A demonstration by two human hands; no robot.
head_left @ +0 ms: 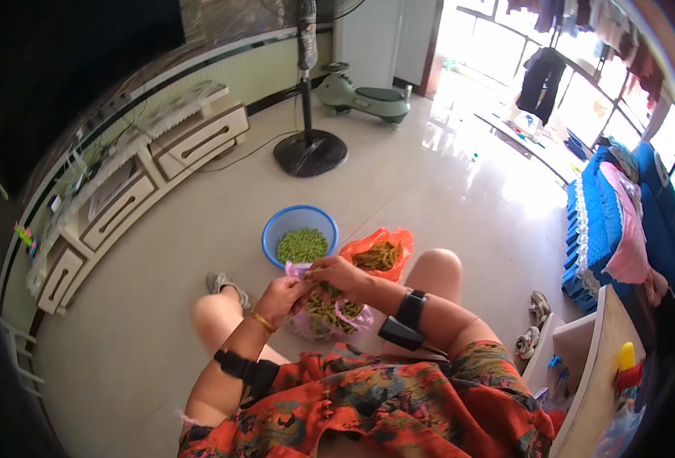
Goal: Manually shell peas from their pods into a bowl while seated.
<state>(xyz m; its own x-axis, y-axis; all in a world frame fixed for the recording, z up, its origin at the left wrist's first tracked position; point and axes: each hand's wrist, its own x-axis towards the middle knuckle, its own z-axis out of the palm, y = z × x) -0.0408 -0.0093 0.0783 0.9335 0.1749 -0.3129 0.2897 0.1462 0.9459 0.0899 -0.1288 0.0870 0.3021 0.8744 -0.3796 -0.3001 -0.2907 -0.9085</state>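
Note:
My left hand (282, 298) and my right hand (339, 276) meet fingertip to fingertip, both closed. Pinched between them is what looks like a green bean pod, mostly hidden by the fingers. Just below and behind the hands sits a pinkish-purple plastic bag (362, 319), lying open with many green pods (323, 311) in it. Beyond my hands stands a blue plastic basin (276, 222) holding a heap of shelled green beans (301, 246). To its right, an orange-red plastic bag (403, 243) holds yellow-brown pods or husks (379, 256).
A black fan base (310, 154) and a green ride-on toy (364, 101) stand farther off on the tiled floor. A low white cabinet (116, 217) lines the left wall. At right are a blue sofa (600, 217), shoes (528, 341) and a pale shelf unit (593, 336).

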